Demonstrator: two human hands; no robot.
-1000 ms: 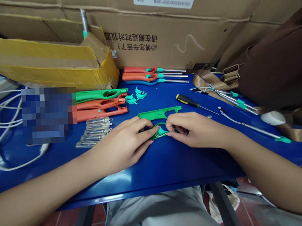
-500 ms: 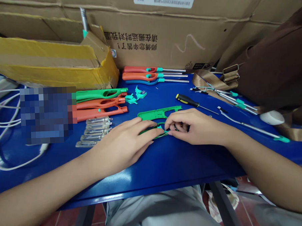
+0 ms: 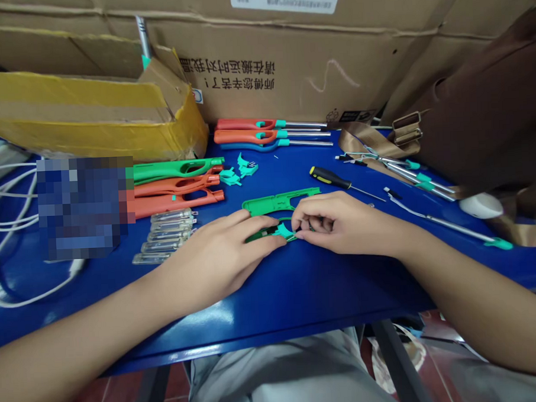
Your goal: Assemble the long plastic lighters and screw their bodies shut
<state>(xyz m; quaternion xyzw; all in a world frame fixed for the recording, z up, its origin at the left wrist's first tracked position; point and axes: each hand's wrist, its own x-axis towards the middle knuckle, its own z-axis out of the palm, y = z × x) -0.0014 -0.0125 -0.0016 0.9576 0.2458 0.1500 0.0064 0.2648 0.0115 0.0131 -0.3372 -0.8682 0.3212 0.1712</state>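
A green lighter casing half point(image 3: 288, 221) lies on the blue table in front of me, partly covered by my fingers. My left hand point(image 3: 234, 247) grips its left part between thumb and fingers. In the casing sits a turquoise trigger point(image 3: 284, 231). At the trigger's right end, my right hand point(image 3: 329, 222) is closed in a pinch, the remaining fingers curled in; the exact contact is partly hidden. Just behind lies the matching green casing half point(image 3: 268, 204), its inner side up.
Clear fuel tanks point(image 3: 163, 236) and lighter handles point(image 3: 179, 200) lie left. Behind are loose turquoise triggers point(image 3: 231, 177) and assembled lighters point(image 3: 247, 135). A screwdriver point(image 3: 331, 177) and metal lighter tubes point(image 3: 460, 228) lie right. Cardboard boxes point(image 3: 290, 99) stand at the back.
My left fingers have shifted slightly, and more of the turquoise trigger shows between the hands. My right hand stays at its right end. The view has moved a little.
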